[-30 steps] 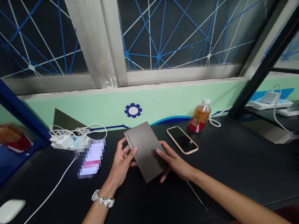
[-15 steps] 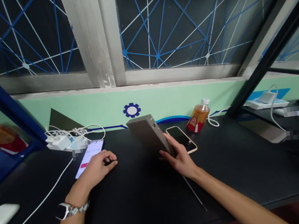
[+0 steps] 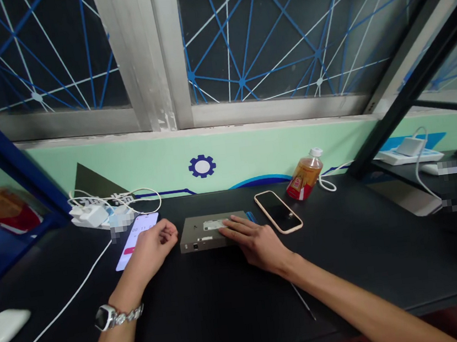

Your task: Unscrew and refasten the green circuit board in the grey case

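Observation:
A flat grey metal box [image 3: 196, 230] lies on the black desk, a white label on its top and a small round power socket on its near side. It looks like a network switch. My right hand [image 3: 258, 242] rests over its right part, fingers stretched out on the top. Just left of the box, my left hand [image 3: 158, 243] is curled closed above a lit phone [image 3: 127, 250]; whatever its fingers hold, if anything, is hidden. From under my right forearm sticks out a thin metal rod [image 3: 303, 301], its other end covered. Some blue [image 3: 251, 216] shows behind the box's right end.
A dark-screened phone [image 3: 279, 212] in a pale case lies right of the box, with a drink bottle [image 3: 304, 175] behind it. White chargers and cables [image 3: 92, 212] crowd the back left. A white rounded case [image 3: 6, 328] sits at the left. Shelf posts [image 3: 404, 110] flank the desk.
The box, held up tilted in my right hand before, now lies flat on the desk. My right hand has let go its side grip and spread over the top. My left-hand fingers have curled further.

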### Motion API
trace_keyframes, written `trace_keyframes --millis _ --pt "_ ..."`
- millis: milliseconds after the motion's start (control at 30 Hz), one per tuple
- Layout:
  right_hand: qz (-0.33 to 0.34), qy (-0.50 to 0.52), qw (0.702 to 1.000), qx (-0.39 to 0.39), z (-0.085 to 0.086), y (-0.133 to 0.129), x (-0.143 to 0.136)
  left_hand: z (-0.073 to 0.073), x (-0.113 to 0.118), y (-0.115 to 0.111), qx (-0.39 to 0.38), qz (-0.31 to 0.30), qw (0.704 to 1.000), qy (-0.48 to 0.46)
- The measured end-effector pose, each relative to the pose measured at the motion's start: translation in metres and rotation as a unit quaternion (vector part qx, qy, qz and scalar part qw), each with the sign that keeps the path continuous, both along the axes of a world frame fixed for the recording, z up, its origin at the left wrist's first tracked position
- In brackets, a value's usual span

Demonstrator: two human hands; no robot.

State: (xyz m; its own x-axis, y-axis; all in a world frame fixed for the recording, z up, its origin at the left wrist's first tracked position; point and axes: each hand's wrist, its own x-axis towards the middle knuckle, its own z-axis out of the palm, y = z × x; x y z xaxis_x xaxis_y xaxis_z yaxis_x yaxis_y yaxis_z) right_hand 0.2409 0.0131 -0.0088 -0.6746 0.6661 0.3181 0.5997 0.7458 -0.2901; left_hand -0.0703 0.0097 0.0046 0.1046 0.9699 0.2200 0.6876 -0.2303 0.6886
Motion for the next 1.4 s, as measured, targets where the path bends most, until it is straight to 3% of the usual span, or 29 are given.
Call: trace_keyframes --millis 233,533,633,733,833,900,1033,1167,1267,1400 --pt "-0.018 -0.04 0.999 -0.008 0.005 0.003 -0.008 0.005 0.016 0.0 0.079 0.052 0.983 -0.155" --pt "0.012 -0.021 0.999 -0.033 0.002 0.008 -0.01 0.001 0.061 -0.004 0.019 0.028 0.952 -0.304" --pt "0.017 0.005 1.0 -0.019 0.009 0.008 -0.006 -0.001 0.068 -0.004 -0.013 0.017 0.941 -0.339" --pt "-0.07 0.059 0.996 0.006 0.023 0.007 0.007 -0.001 0.069 -0.004 -0.048 0.007 0.92 -0.388" --pt "-0.235 0.051 0.969 -0.06 0.032 0.004 0.029 -0.002 0.068 -0.004 -0.072 0.002 0.903 -0.424" --pt "-0.278 -0.001 0.948 -0.154 0.03 0.003 0.044 -0.002 0.069 -0.005 -0.081 0.001 0.896 -0.437" --pt "-0.233 -0.002 0.915 -0.33 0.017 0.003 0.059 -0.002 0.073 -0.005 -0.095 -0.001 0.886 -0.455" --pt "-0.221 0.083 0.872 -0.428 0.018 0.006 0.055 0.001 0.079 -0.007 -0.097 0.015 0.871 -0.481" --pt "-0.175 0.227 0.839 -0.462 0.029 0.007 0.049 0.002 0.082 -0.008 -0.101 0.032 0.851 -0.514" --pt "-0.08 0.46 0.784 -0.409 0.037 0.004 0.035 -0.002 0.083 -0.007 -0.108 0.027 0.816 -0.567"
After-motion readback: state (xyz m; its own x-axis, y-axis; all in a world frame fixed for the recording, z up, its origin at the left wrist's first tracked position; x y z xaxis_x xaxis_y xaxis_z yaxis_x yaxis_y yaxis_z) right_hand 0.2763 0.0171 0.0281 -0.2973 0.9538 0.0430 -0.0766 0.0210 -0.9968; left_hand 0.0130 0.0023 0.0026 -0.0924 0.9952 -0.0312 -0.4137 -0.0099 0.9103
